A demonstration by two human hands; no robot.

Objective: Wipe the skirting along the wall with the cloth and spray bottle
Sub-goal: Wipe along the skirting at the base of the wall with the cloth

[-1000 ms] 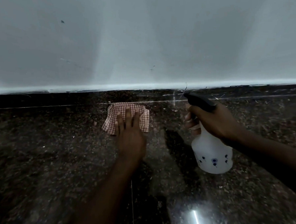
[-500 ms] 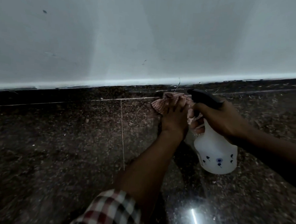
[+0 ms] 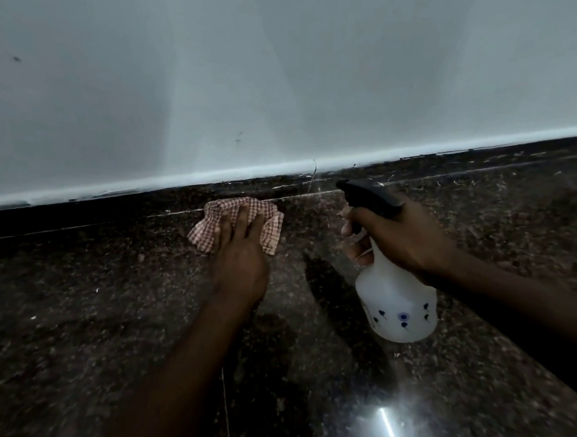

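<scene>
At the foot of the wall: I see dark granite skirting (image 3: 120, 206).
Left hand (image 3: 239, 266): flat, pressing the checked cloth (image 3: 236, 224) against floor and skirting, to rub.
Right hand (image 3: 403, 239): clenched round the spray bottle (image 3: 398, 304) neck.
Bottle axis: roughly upright, tilted; nozzle points left toward the skirting.

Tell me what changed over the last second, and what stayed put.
The left hand swept the checked cloth right along the skirting until it was right beside the spray bottle, then drew it back left, so a gap separates them again. It stays pressed flat on the cloth. The right hand keeps gripping the bottle, nozzle towards the wall.
</scene>
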